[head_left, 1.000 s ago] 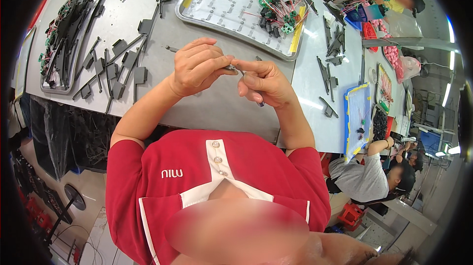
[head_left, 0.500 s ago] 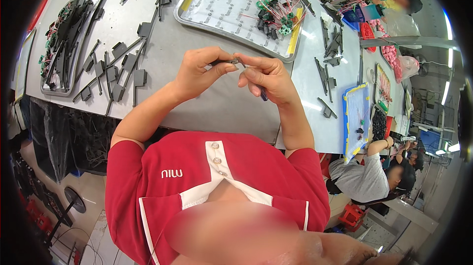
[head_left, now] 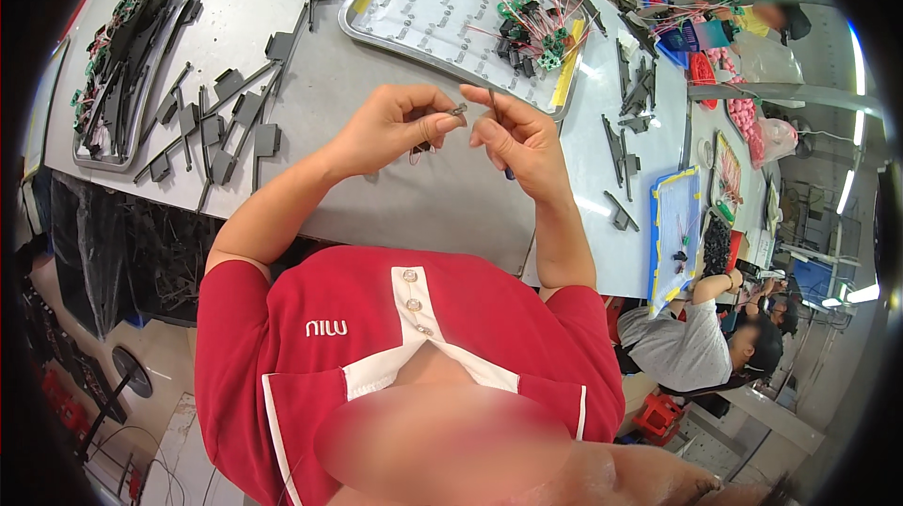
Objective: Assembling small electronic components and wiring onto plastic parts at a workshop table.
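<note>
My left hand [head_left: 400,130] is closed in a pinch over the table. Between thumb and forefinger sits a small dark part [head_left: 458,111], with a bit of thin wire showing below the fingers. Just to the right, my right hand [head_left: 522,144] grips a slim dark tool [head_left: 493,103]; its thin end rises past the forefinger and a dark blue end shows under the palm. The tool's exact kind is hidden by the fingers. A small gap separates the two hands. Beyond them lies a metal tray [head_left: 423,59] lined with a sheet of small grey parts.
Green circuit boards with red and white wires [head_left: 536,31] are heaped on the tray's right end. Black brackets [head_left: 226,130] lie scattered at left, beside another loaded tray [head_left: 141,144]. A blue tray [head_left: 656,252] is at right, near a person in grey [head_left: 682,346].
My hands have drawn apart, the right one shifting slightly right with its tool. More of the small part and its wire now shows in my left hand.
</note>
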`<move>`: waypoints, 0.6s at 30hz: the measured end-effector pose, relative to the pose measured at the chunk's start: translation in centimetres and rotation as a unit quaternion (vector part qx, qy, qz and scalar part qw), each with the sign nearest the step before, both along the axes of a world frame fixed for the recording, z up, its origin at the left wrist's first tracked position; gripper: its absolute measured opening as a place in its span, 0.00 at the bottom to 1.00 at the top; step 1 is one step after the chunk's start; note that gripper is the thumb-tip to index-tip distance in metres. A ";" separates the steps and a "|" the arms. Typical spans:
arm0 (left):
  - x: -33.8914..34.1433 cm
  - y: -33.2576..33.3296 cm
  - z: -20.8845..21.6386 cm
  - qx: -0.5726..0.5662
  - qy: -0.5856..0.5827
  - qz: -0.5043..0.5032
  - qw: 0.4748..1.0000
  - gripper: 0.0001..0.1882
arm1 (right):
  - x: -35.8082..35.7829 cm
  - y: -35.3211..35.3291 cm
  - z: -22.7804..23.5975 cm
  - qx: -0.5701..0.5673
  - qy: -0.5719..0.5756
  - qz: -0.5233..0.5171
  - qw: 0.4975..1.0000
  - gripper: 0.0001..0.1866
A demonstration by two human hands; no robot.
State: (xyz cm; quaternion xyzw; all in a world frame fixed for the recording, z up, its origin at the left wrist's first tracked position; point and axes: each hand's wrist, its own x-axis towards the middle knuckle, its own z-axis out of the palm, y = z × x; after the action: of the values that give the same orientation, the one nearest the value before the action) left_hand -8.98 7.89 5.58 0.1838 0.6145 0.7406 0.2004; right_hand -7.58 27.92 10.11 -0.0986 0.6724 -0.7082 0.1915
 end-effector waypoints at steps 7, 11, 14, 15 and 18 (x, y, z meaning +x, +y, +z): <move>0.0 -0.1 0.8 -0.020 -0.089 -0.072 0.993 0.13 | 0.0 -0.2 -2.1 0.081 0.044 -0.101 0.991 0.08; -0.6 -0.4 -1.0 -0.087 0.044 -0.015 0.995 0.12 | -0.2 -0.2 -1.9 0.050 0.039 -0.120 0.991 0.09; -0.5 -0.5 -0.8 -0.078 -0.008 -0.018 0.997 0.11 | -0.2 0.4 -1.9 0.052 0.038 -0.143 0.988 0.09; -0.5 -0.5 -0.9 -0.080 0.014 -0.003 0.997 0.11 | -0.2 0.5 -1.8 0.052 0.040 -0.151 0.986 0.09; -0.3 -0.4 -1.0 -0.089 0.032 0.015 0.995 0.10 | 0.0 1.1 -1.8 0.057 0.033 -0.156 0.986 0.09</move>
State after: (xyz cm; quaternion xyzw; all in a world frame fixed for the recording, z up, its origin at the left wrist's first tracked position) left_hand -9.32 7.51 4.63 0.1795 0.6869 0.6794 0.1855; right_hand -7.58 28.99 8.34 -0.0050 0.7247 -0.6862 0.0618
